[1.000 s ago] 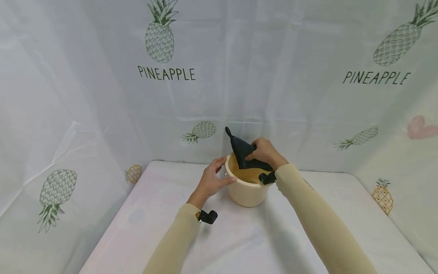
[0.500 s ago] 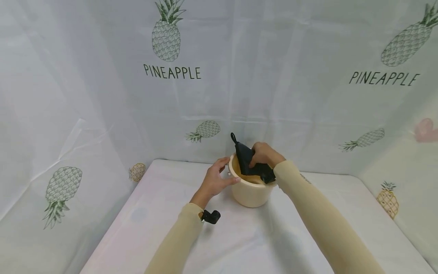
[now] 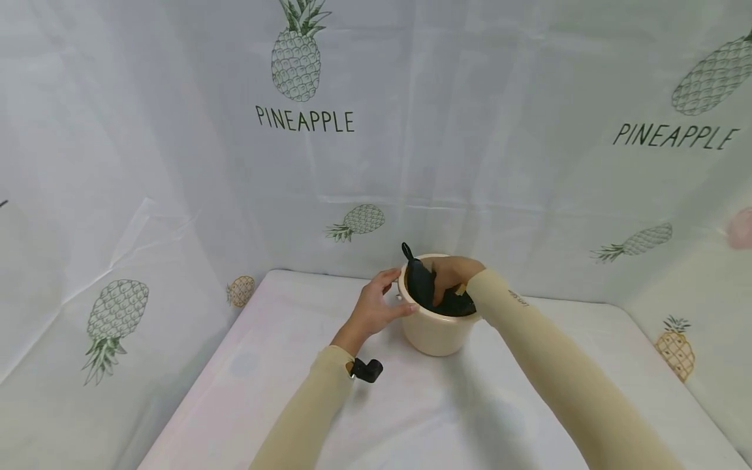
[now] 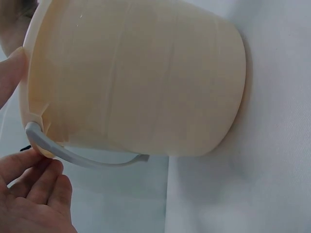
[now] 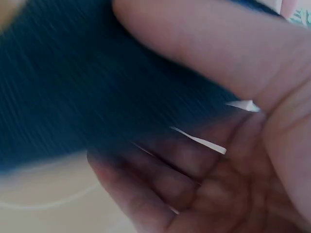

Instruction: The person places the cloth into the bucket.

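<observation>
A cream bucket (image 3: 435, 336) stands upright on the white-covered table, with a grey handle (image 4: 77, 158) hanging down its side. My left hand (image 3: 376, 305) holds it by the rim, thumb on the near edge and fingers by the handle's joint. Inside the bucket's mouth, my right hand (image 3: 451, 273) grips a dark blue cloth (image 3: 420, 282) between thumb and fingers. A thin black loop (image 3: 407, 250) on the cloth sticks up over the rim. The right wrist view shows the cloth (image 5: 82, 82) close up, with the fingers beneath it. My right fingertips are partly hidden.
A white pineapple-print sheet (image 3: 487, 130) hangs right behind the bucket and along both sides. The table's back edge (image 3: 320, 275) runs close behind the bucket. A small black wrist camera (image 3: 367, 371) sits on the left wrist.
My right hand has moved down into the bucket, lowering the dark blue cloth, so less of it stands above the rim. The left hand stays at the rim. The head view has shifted slightly.
</observation>
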The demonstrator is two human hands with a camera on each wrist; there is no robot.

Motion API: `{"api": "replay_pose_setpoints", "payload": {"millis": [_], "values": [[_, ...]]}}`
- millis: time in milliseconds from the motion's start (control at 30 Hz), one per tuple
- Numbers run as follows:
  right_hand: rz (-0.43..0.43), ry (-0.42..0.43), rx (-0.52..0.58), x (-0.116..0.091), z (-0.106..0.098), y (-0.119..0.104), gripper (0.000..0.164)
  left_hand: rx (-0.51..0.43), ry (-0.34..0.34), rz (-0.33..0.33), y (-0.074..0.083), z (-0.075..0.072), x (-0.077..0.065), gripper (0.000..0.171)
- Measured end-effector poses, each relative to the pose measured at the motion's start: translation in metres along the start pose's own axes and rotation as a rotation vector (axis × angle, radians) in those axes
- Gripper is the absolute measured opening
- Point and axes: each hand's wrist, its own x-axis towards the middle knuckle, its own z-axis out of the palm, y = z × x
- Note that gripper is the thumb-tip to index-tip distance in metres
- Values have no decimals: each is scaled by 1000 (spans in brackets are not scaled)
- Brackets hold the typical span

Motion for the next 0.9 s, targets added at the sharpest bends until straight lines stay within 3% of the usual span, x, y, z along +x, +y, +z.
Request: {"api": "replay_pose_setpoints", "payload": {"millis": [133,267,533,700,900], "values": [[-33,-49,-35,-1,-4,5,28,-3,1,-14,1,1,1,90],[-56,-54,-33,-1,-5,10,20,3,4,-27,1,2,1,91],[-59,-62,37,-3,-5,14,31,10,17,-32,2,3,2,90],[-95,-52,17,-7,-4,15,39,1,28,-39,5,3,0,89],[-104,-34,44,-10,0,15,33,16,51,-33,4,2,-1,85]]}}
